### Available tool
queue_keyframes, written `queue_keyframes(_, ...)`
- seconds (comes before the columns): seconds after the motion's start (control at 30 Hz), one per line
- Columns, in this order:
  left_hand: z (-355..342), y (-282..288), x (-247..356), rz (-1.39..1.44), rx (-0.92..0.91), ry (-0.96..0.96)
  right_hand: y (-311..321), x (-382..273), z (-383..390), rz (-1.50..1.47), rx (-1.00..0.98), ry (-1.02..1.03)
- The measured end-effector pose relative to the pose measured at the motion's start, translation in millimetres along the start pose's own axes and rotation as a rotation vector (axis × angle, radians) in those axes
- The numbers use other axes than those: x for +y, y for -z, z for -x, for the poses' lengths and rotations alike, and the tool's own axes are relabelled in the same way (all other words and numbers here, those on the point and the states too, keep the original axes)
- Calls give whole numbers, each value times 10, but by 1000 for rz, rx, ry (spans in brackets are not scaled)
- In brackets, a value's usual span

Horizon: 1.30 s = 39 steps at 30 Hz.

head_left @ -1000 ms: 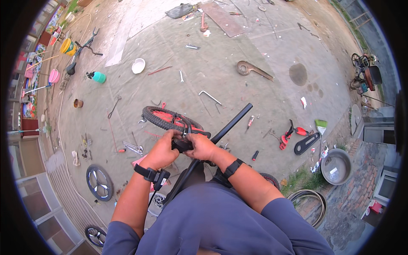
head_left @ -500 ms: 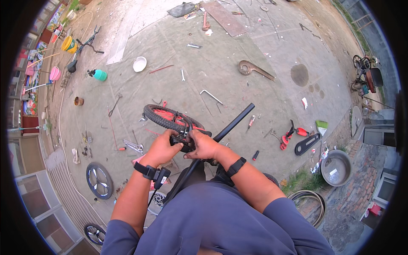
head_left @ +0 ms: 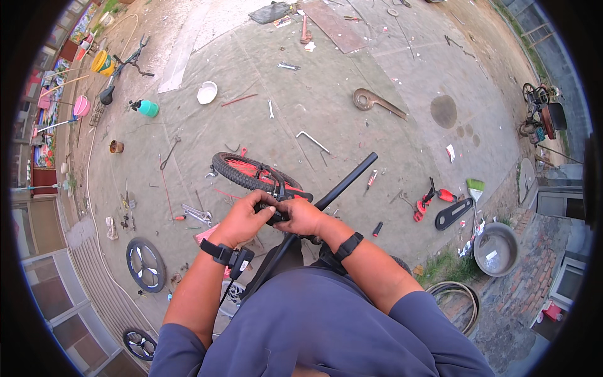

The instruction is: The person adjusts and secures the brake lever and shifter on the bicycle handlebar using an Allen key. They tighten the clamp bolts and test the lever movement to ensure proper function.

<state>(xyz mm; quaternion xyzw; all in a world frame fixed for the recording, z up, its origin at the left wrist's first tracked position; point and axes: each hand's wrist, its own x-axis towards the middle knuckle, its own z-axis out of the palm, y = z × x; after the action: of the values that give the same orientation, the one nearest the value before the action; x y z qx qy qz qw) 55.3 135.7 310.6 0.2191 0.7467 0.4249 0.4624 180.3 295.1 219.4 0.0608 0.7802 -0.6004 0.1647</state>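
Observation:
Both hands meet in front of me over a small bicycle with a knobby black tyre and red-spoked wheel (head_left: 235,171). My left hand (head_left: 242,220) is closed, thumb and fingers pinching a small black part (head_left: 276,215) whose exact kind I cannot make out. Curled against the other side of that part is my right hand (head_left: 301,217), also closed on it; its fingertips are partly hidden. A straight black handlebar (head_left: 348,179) runs diagonally just beyond and under my right hand. Below my wrists, my body and arms hide much of the bicycle.
Spanners (head_left: 198,215), a hex key (head_left: 312,142) and a screwdriver (head_left: 372,180) lie on the ground cloth. To the right are a black chain guard (head_left: 453,213), a broom (head_left: 475,188) and a metal basin (head_left: 480,251). A spoked wheel (head_left: 130,264) lies left.
My left hand has shifted slightly up and right, its fingers now arched over the black part. My right hand's fingers have curled in closer. The bicycle stays nearly still.

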Motion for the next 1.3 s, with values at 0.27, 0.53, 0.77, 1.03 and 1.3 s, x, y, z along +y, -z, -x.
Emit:
queue_keyframes(0.27, 79, -54, 94, -523, 232, 155, -34, -76, 47, 52, 68, -29)
queue_keyframes(0.53, 56, -9, -14, -399, 130, -42, -19, 151, -49, -294, 1, 60)
queue_keyframes(0.77, 52, -1, -78, -325, 59, -125, -81, 55, -27, 45, 195, 99)
queue_keyframes(1.03, 35, -29, 21, -386, 245, 166, -96, 55, -28, 0, 223, -7)
queue_keyframes(1.3, 53, 22, -50, -321, 165, 56, 8, 29, -12, -88, 138, 19)
